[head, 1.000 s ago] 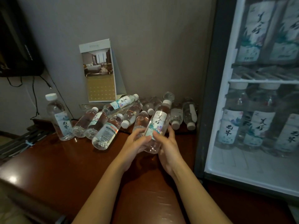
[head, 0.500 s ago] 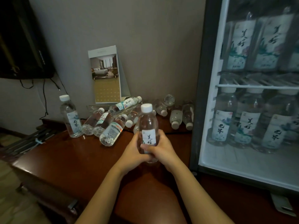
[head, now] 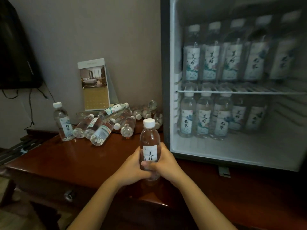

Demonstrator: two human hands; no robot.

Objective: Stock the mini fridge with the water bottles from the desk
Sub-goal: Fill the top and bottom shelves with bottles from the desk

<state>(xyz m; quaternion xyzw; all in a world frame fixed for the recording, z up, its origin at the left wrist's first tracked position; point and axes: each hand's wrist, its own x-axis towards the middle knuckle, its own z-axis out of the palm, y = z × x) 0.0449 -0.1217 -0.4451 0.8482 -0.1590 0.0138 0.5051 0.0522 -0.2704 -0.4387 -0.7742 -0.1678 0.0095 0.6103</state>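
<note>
Bottle [head: 150, 136] between left grip [head: 131, 166], right grip [head: 166, 163]

Clear plastic, white caps, red-brown wood

The clear plastic water bottle [head: 150, 140] has a white cap and a white label with black brush characters. The glossy wooden desk [head: 83, 156] is deep reddish-brown. The black-framed mini fridge [head: 164, 80] is white inside; its bottles' labels show teal and pink washes.

Left hand [head: 131, 167], right hand [head: 167, 165] bare; forearms bare to frame edge.
</note>
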